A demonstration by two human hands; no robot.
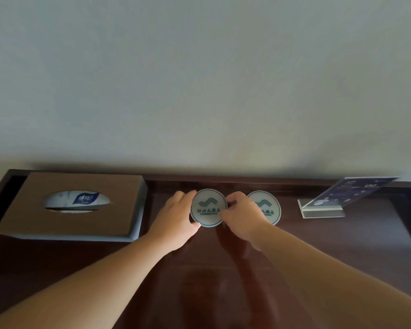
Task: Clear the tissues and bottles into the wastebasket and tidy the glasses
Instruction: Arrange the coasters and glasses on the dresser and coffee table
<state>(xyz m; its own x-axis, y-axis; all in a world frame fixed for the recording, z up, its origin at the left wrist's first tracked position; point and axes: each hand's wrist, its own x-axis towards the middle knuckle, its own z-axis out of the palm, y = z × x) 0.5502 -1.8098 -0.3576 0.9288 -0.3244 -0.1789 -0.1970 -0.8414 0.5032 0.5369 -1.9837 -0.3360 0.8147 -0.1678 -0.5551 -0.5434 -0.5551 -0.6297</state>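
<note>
A hotel room is suggested: logo-printed coaster (208, 207) at the left hand (176, 218), acrylic notice stand (337, 198) beyond the right hand (244, 216).

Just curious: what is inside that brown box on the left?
Through its oval opening, the box shows a white tissue pack with a blue label. The lid covers the rest.

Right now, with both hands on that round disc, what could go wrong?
Both hands, the left hand and the right hand, pinch the left disc only by its rim; it could slip and slide on the glossy table. The right hand overlaps the right disc, so a sideways shift might knock it askew. The tilted sign stand is off to the right; a wide arm sweep might tip it.
</note>
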